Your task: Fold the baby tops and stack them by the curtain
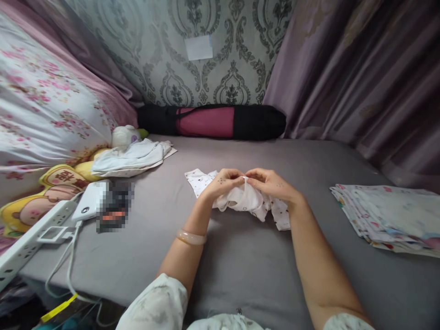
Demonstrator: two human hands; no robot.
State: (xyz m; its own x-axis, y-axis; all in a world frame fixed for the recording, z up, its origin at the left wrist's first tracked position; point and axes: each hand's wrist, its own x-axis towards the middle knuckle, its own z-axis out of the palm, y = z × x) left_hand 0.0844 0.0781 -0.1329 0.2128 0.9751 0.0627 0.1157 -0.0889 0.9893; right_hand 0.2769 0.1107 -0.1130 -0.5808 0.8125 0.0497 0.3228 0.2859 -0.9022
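Observation:
A small white patterned garment [240, 199] lies bunched on the grey bed sheet [247, 256] in front of me. My left hand [223, 181] and my right hand [271, 183] meet over its top edge, fingertips pinched on the cloth close together. A pale bangle [191, 237] circles my left wrist. Part of the garment spreads flat to the left and below my right hand.
A stack of folded printed cloths [388, 215] lies at the right. White clothes [132, 158] sit at the left near a floral pillow [44, 110]. A white power bank [90, 200], cables and a power strip [30, 236] lie at the left edge. A black and pink roll [209, 121] rests against the wall.

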